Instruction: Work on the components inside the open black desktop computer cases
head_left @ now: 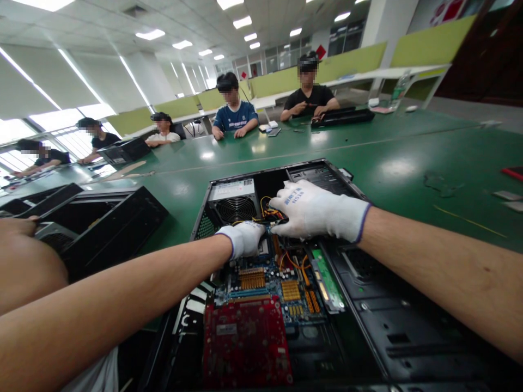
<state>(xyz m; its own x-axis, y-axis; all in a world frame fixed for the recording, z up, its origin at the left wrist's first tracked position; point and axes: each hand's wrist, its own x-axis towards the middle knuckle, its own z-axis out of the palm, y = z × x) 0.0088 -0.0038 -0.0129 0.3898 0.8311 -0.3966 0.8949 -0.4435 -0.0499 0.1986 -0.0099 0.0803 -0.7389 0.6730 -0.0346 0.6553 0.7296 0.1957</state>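
An open black computer case (363,305) lies on the green table in front of me. Inside are a blue motherboard (281,283), a red card (247,340), a green memory stick (327,277) and a power supply with a round fan (235,207). My left hand (244,238), in a white glove, rests curled on the motherboard just below the fan. My right hand (312,209), also gloved, reaches over the board with fingers bent down among the orange and yellow cables (272,209) beside the power supply. What the fingertips hold is hidden.
Another open black case (102,223) sits at my left, with a neighbour's bare arm (24,256) beside it. Several people sit along the far side of the green table (408,158) with black cases. Small scraps lie at the right edge.
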